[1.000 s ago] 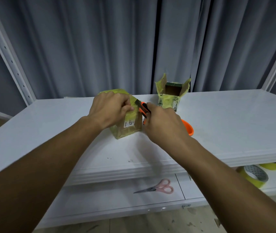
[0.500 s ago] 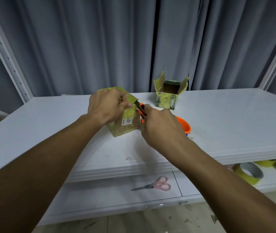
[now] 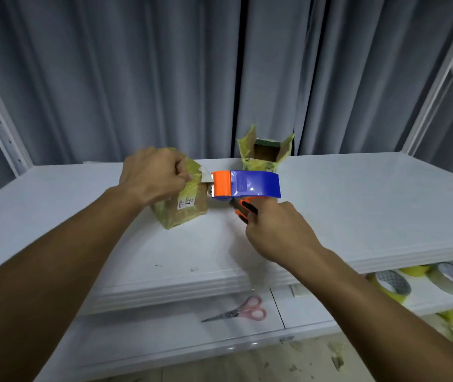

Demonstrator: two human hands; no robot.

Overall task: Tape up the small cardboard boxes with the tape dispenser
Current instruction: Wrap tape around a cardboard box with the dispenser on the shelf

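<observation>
A small cardboard box (image 3: 185,210) wrapped in yellowish tape stands on the white shelf top (image 3: 357,205). My left hand (image 3: 153,175) grips its top. My right hand (image 3: 277,232) holds the handle of the tape dispenser (image 3: 247,184), whose blue body and orange front lie level, the toothed edge touching the box's upper right corner. A second small box (image 3: 265,155) with its flaps open stands behind the dispenser.
Pink-handled scissors (image 3: 236,312) lie on the lower shelf. Rolls of tape (image 3: 393,282) sit on the lower shelf at the right. A grey curtain hangs behind the shelf. White rack posts stand at both sides.
My right hand has drawn back to the right and tipped the dispenser, so its blue and orange body is now in full view beside the box. My left hand stays on the box top.
</observation>
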